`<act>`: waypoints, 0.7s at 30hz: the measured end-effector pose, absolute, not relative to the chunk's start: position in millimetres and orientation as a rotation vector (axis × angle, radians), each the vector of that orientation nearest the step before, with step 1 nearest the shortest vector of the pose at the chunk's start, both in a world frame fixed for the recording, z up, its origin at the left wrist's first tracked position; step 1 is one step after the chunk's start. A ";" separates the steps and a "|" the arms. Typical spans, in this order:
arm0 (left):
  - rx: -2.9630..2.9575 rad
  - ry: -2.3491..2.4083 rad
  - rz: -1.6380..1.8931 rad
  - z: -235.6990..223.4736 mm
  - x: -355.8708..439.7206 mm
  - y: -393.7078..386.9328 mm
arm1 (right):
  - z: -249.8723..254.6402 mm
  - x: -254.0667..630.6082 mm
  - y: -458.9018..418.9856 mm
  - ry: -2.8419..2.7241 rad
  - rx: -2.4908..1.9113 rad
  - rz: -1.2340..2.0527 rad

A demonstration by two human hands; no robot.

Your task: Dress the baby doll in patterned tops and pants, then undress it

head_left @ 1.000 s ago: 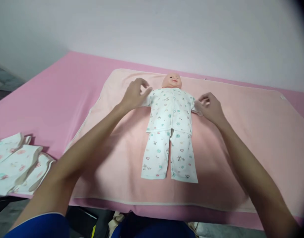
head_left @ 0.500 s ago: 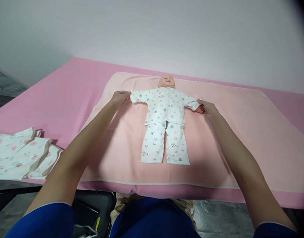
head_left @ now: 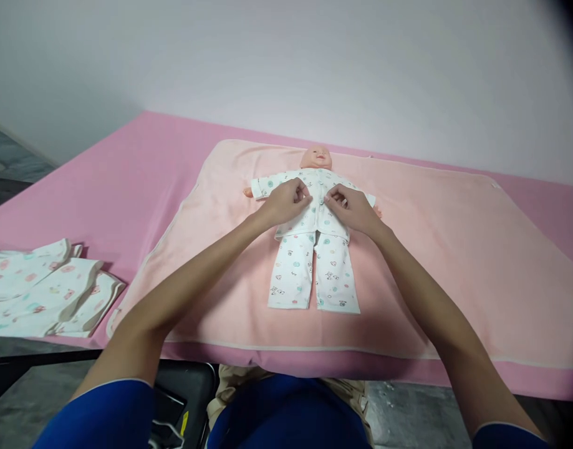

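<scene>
A baby doll [head_left: 316,157] lies on its back on a pale pink towel [head_left: 454,249], dressed in a white printed shirt [head_left: 321,215] and matching trousers [head_left: 314,277]. Both my hands rest on the doll's chest at the shirt's front placket. My left hand [head_left: 286,201] pinches the left edge of the shirt front with curled fingers. My right hand [head_left: 349,209] pinches the right edge, fingertips close to a small button. The doll's arms stretch out sideways, partly hidden by my hands.
The towel covers a pink mattress [head_left: 127,181] against a white wall. A pile of folded printed baby clothes [head_left: 38,290] lies at the mattress's left front edge. Dark floor shows below the front edge.
Both hands left the doll's sleeve ends and came together at the middle of the shirt front. The doll and towel have not shifted.
</scene>
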State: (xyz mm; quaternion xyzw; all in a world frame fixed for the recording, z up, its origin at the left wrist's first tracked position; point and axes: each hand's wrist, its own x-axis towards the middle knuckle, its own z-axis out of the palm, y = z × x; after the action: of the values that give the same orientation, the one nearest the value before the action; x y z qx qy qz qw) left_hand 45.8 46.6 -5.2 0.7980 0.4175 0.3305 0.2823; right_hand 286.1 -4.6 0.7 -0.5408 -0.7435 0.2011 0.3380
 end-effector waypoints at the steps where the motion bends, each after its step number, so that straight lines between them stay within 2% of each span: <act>1: 2.149 1.133 0.865 -2.8 53.9 46.6 | 1.9 284.4 -1.4 -1.970 -1.408 0.552; 10: 1.939 0.993 0.509 17.6 53.5 53.0 | -6.0 289.5 7.2 -1.855 -1.368 0.851; 21: 1.892 1.008 0.555 10.7 53.6 58.2 | -15.7 283.4 9.0 -1.868 -1.297 0.662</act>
State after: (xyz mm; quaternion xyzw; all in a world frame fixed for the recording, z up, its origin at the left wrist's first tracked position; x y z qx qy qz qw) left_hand 53.6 58.2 10.7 0.7641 0.4070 0.2243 0.4474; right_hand 283.4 9.0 -15.7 -0.5073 -0.7303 0.2591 0.3770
